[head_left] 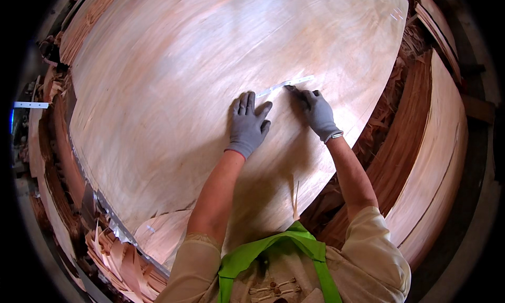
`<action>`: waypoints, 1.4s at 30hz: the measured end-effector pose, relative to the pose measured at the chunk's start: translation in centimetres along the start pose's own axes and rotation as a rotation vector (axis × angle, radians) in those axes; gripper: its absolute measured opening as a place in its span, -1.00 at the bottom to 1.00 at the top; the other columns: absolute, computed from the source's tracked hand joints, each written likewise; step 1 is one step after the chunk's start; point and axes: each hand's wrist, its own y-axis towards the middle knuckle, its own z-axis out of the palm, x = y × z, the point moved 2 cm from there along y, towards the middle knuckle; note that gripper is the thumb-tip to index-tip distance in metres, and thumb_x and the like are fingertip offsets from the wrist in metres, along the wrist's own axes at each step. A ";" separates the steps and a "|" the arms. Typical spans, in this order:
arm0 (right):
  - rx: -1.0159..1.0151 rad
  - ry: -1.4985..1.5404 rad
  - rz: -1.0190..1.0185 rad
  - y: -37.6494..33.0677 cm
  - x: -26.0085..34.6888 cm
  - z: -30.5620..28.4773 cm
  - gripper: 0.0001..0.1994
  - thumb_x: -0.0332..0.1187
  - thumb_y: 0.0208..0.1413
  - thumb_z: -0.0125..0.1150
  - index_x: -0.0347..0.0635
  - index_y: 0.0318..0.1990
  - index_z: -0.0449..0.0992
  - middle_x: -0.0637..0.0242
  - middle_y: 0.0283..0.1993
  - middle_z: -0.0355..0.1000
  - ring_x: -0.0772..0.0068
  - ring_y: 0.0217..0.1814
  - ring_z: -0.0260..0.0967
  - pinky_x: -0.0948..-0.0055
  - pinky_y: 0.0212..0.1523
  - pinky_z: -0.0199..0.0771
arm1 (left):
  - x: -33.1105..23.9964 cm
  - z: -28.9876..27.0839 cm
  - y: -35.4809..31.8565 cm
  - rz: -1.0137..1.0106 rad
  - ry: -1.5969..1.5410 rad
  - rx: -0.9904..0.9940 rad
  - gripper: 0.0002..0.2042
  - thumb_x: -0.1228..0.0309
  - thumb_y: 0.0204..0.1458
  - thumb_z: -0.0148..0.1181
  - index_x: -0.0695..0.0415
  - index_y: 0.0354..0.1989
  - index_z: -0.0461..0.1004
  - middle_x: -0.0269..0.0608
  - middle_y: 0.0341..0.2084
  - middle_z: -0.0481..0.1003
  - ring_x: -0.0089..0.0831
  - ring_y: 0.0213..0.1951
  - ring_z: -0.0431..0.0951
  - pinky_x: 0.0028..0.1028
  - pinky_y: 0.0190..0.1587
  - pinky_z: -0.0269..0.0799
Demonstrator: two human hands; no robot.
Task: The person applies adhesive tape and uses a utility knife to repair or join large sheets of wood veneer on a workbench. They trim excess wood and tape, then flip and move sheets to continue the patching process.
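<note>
A broad sheet of pale wood veneer [173,92] lies in front of me. A narrow white strip of perforated tape [301,81] runs slantwise across it. My left hand [247,125], in a grey glove, rests flat on the veneer with its fingers apart, near the tape's lower left end. At the tape's middle is my right hand [318,112], also gloved, with fingers drawn together and dark tips touching the strip. Whatever those fingers may hold is hidden. A thin slit [265,34] or line shows in the veneer farther off.
Stacked veneer sheets [428,161] stand at the right, with torn scraps [392,87] beside them. More splintered veneer [123,263] lies at the lower left. Another white perforated strip [31,105] sticks out at the far left. A thin splinter [294,197] stands near my green apron.
</note>
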 end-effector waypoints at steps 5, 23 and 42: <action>-0.030 -0.020 0.037 0.0 -0.3 -0.2 -0.67 -0.49 0.00 0.02 -0.13 -0.01 0.41 -0.02 -0.17 0.37 -0.12 -0.17 0.36 0.12 -0.20 0.41 | -0.1 -0.1 0.1 0.003 -0.019 -0.010 -0.49 0.11 0.02 0.04 -0.22 0.21 0.27 0.15 0.27 0.05 0.01 0.32 -0.03 -0.04 0.32 -0.24; -0.232 -0.105 0.268 0.9 -0.2 0.0 -0.72 -0.48 0.01 -0.02 -0.09 -0.08 0.39 0.05 -0.13 0.33 -0.06 -0.18 0.39 0.08 -0.28 0.45 | -0.3 -0.4 0.1 -0.015 0.004 -0.002 -0.51 0.10 0.02 0.04 -0.22 0.19 0.30 0.13 0.27 0.06 0.02 0.31 -0.02 -0.07 0.32 -0.22; -0.200 0.422 0.363 3.5 -4.3 -0.4 -0.77 -0.32 -0.03 0.17 -0.13 -0.20 0.52 0.07 -0.42 0.47 0.00 -0.32 0.45 0.25 -0.33 0.41 | 0.0 -0.3 -0.1 -0.009 -0.018 -0.029 -0.50 0.10 0.01 0.05 -0.22 0.19 0.29 0.14 0.28 0.05 0.01 0.30 0.01 -0.07 0.32 -0.20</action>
